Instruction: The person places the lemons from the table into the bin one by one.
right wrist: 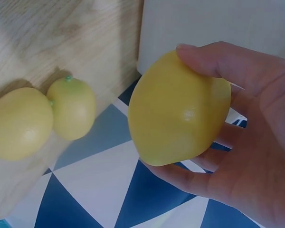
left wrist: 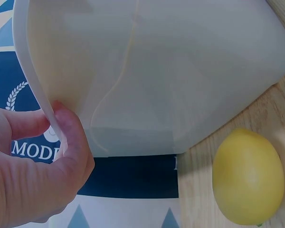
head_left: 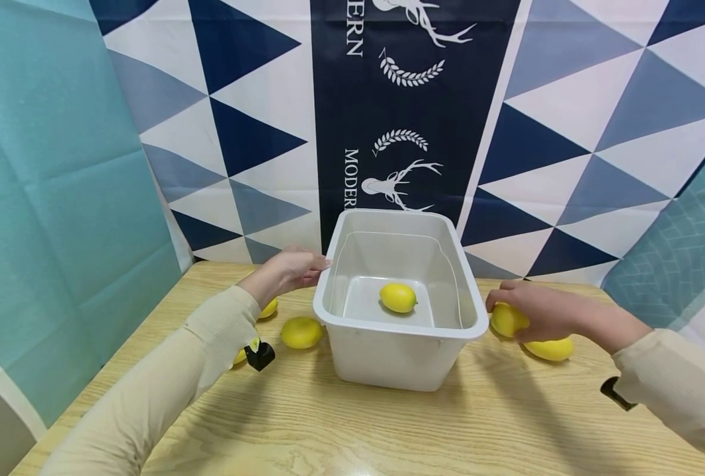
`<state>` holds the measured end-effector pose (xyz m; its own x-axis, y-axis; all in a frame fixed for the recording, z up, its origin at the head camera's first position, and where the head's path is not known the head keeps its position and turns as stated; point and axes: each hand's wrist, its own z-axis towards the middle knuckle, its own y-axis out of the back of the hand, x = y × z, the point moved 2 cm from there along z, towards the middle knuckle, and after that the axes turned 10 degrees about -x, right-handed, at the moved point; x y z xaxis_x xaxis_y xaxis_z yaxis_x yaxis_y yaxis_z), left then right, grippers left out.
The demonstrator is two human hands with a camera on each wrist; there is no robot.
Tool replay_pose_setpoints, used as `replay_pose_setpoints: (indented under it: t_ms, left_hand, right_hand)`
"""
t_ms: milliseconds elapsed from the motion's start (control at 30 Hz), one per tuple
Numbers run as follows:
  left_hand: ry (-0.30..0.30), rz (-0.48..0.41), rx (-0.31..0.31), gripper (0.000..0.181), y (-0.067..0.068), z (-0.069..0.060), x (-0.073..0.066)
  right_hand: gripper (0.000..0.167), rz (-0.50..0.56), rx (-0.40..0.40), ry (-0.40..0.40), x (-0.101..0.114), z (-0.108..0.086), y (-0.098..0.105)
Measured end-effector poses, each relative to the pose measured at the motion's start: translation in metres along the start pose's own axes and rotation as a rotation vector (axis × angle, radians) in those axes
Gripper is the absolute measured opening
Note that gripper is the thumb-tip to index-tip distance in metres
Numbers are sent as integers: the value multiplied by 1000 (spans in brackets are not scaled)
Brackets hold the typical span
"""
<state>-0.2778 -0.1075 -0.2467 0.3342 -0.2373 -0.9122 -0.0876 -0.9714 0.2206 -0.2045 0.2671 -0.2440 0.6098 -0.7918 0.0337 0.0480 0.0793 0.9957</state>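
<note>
My left hand [head_left: 295, 268] pinches the left rim of a white plastic bin [head_left: 388, 357]; in the left wrist view, thumb and fingers lie on opposite sides of that rim. One lemon [head_left: 398, 297] lies on the bin's floor. To the right of the bin, my right hand [head_left: 543, 309] grips another lemon [right wrist: 180, 111] between thumb and fingers. Close by that hand, a lemon [head_left: 550, 349] rests on the table. Two lemons on the table, a larger one [right wrist: 21, 124] and a green-tipped one [right wrist: 72, 109], show in the right wrist view.
Left of the bin, a lemon [head_left: 301, 332] sits on the wooden table [head_left: 305, 430]. Two more lemons are partly hidden by my left arm. A patterned cloth [head_left: 257, 132] hangs behind the table, and a teal cloth [head_left: 61, 198] hangs at the left.
</note>
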Motion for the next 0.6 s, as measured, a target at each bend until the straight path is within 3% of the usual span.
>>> replay_pose_setpoints:
  t_ms: [300,600]
  left_hand:
    - [6,8,-6,38,0,0,-1]
    - [6,8,-12,38,0,-1,0]
  right_hand:
    - [47,41,82,-57,1,2,13]
    - [48,32,76,-83,4,6,24]
